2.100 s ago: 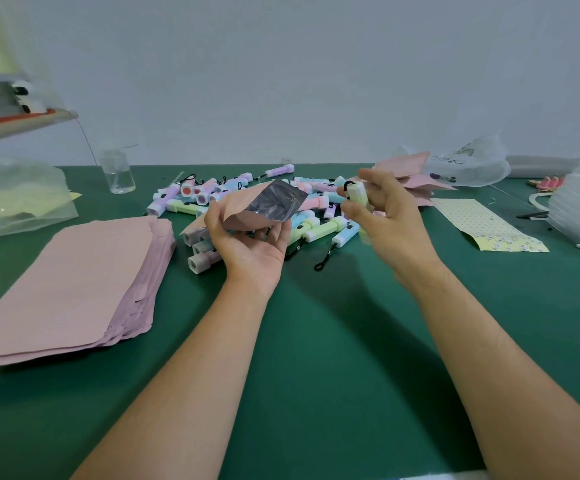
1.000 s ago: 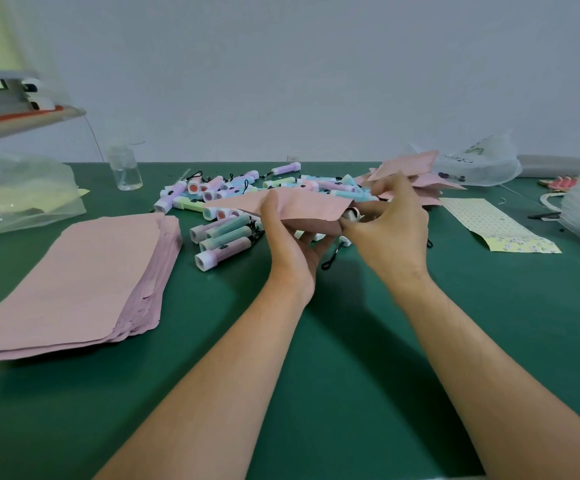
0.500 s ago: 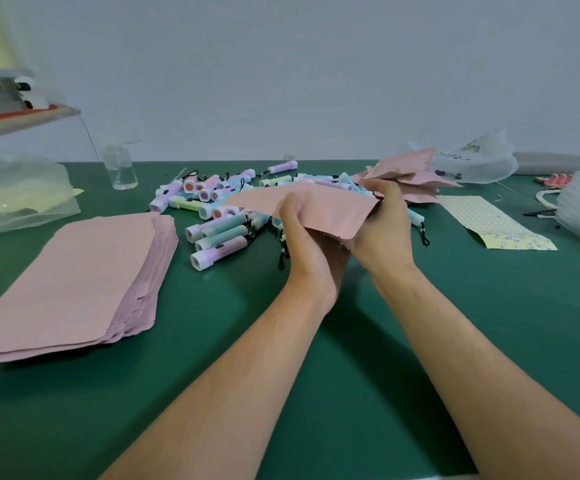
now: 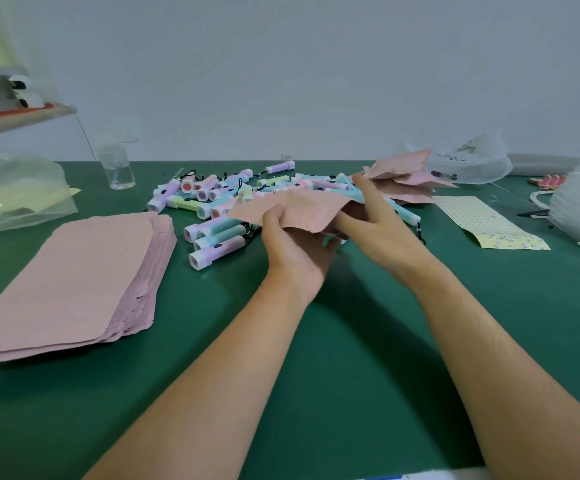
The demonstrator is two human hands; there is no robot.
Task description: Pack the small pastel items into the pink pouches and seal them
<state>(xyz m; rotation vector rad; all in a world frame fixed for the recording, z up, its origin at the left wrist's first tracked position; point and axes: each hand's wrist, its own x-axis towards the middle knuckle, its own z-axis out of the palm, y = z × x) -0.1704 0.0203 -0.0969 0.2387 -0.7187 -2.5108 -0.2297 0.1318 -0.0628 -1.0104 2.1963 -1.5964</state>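
Head view: my left hand grips the pink pouch, thumb on top, just above the green table and over the near edge of the pastel items pile. My right hand is unclenched, fingers straight against the pouch's right edge. I'd judge sealing is the step: keep the pouch flat and press firmly along the whole mouth; whether an item is inside is hidden. Around: empty pouch stack at left, filled pouches just behind my right hand, patterned sheet and clear bottle farther off; loose items and cords under the pouch could catch in the seal.
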